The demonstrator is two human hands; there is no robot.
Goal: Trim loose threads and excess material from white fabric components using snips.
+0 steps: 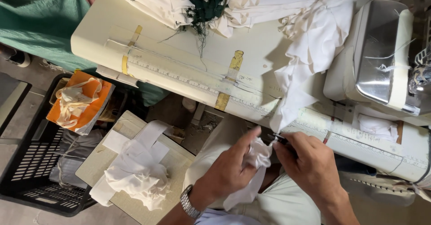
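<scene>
Hands meet low in the frame, just below the edge of the sewing table (pixel 188 41). Left hand (pixel 231 169) has its fingers pinched shut on a small white cloth piece (pixel 258 155) — its tail hangs toward the lap. Right hand (pixel 310 164) grips a small dark tool (pixel 280 138) at the cloth's edge — fingers closed. Sewing machine (pixel 381 54) sits beyond.

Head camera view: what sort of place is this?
Probably a sewing or garment workshop. A sewing machine sits on a cream table with a measuring scale along its edge, white fabric pieces are piled about, and both hands work a small white piece.
</scene>
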